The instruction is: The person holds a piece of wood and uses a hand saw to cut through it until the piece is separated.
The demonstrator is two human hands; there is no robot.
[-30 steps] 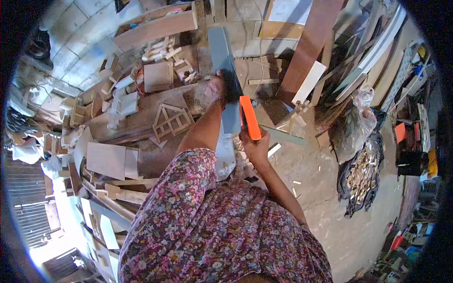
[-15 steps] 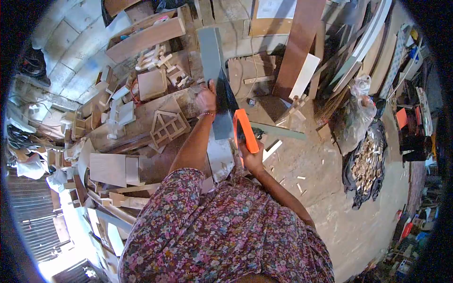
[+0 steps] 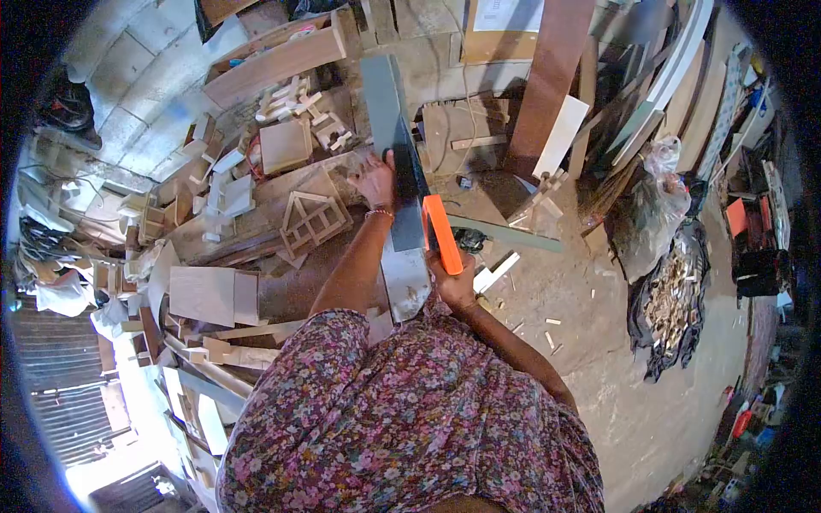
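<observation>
A long grey-green board (image 3: 386,107) lies lengthwise in front of me along the workbench's right edge. At its left edge is my left hand (image 3: 373,183), open, with fingers spread and the thumb side against the board. My right hand (image 3: 453,280) is closed around the orange handle of a handsaw (image 3: 444,235). The dark saw blade runs forward from the handle beside the board's right edge; its contact with the board is hard to make out. Left of my left hand, a small wooden lattice frame (image 3: 313,221) lies on the workbench (image 3: 256,209).
Wood blocks (image 3: 299,103) and a long wooden box (image 3: 278,68) are at the back left. Tall planks (image 3: 552,77) lean at the back right. On the floor to the right are a clear plastic bag (image 3: 654,214) and a black sack of wood offcuts (image 3: 671,295).
My left hand has loosened from the board's edge, its fingers now spread outward to the left. The saw handle has shifted slightly. The whole view has turned a little.
</observation>
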